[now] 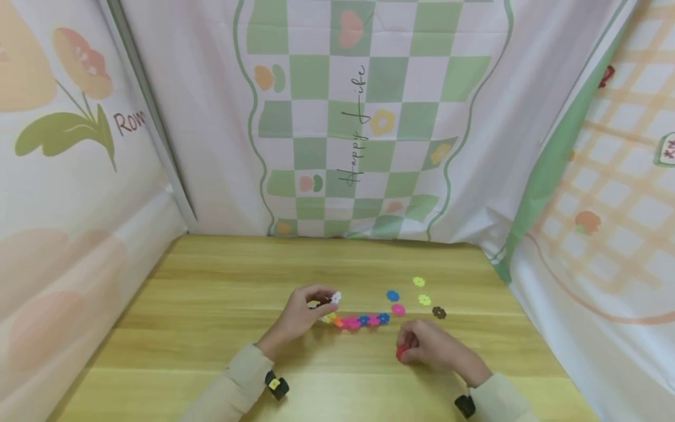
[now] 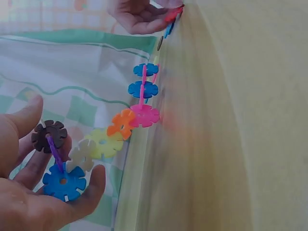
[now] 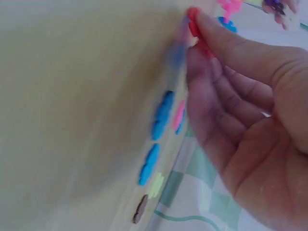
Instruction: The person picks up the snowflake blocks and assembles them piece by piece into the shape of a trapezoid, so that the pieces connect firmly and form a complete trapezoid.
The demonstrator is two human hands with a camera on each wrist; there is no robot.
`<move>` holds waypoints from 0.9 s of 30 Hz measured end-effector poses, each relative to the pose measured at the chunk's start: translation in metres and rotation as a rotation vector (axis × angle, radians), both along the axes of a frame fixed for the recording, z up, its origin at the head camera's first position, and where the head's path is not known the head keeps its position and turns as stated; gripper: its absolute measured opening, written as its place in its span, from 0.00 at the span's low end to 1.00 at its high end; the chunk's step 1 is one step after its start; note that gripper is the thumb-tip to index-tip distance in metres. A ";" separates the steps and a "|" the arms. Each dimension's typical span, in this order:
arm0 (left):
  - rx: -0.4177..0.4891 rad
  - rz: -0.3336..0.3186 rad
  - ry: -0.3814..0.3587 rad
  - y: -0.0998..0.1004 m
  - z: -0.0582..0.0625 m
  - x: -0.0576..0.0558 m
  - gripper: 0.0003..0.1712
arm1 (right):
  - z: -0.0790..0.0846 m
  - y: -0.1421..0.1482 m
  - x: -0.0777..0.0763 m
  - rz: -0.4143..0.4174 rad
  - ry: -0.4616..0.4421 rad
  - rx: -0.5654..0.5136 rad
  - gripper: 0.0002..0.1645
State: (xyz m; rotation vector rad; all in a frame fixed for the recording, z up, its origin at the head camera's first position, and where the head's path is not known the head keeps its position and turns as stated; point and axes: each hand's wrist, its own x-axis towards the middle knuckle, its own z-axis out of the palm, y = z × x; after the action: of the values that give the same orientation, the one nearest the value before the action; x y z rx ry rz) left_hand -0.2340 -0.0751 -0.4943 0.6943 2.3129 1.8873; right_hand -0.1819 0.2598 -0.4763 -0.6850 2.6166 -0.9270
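Observation:
My left hand (image 1: 299, 313) holds one end of a chain of slotted flower-shaped plastic discs (image 1: 364, 320), raised off the table. In the left wrist view, a dark brown disc (image 2: 49, 136), a purple one (image 2: 54, 153), a blue one (image 2: 64, 182) and a white one (image 2: 82, 155) lie among its fingers. From there the chain runs through a yellow disc (image 2: 105, 143), an orange disc (image 2: 121, 123), then pink and blue ones. To the right, my right hand (image 1: 429, 346) pinches a red disc (image 1: 402, 352) between thumb and fingers, apart from the chain.
Loose discs lie beyond the right hand: blue (image 1: 392, 295), pink (image 1: 398, 309), two yellow-green (image 1: 424, 299) and brown (image 1: 439, 312). Patterned cloth (image 1: 348, 129) hangs behind the wooden table (image 1: 211, 275) and along both sides.

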 end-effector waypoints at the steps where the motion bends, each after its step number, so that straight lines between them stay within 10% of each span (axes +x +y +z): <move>1: -0.002 -0.002 0.005 0.001 0.000 0.000 0.16 | 0.002 -0.001 -0.002 -0.009 0.010 -0.015 0.08; 14: -0.002 -0.053 0.013 0.014 0.006 0.006 0.17 | 0.029 -0.055 -0.038 -0.047 0.394 -0.308 0.04; 27: -0.038 -0.036 0.046 0.012 0.010 0.006 0.18 | 0.041 -0.077 -0.041 -0.038 0.433 -0.317 0.05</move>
State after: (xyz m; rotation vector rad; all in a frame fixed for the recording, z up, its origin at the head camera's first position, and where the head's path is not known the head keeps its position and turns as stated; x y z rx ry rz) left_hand -0.2278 -0.0635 -0.4839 0.7775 2.3404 1.8263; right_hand -0.2228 0.1826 -0.4356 -1.0163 2.8833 -1.3551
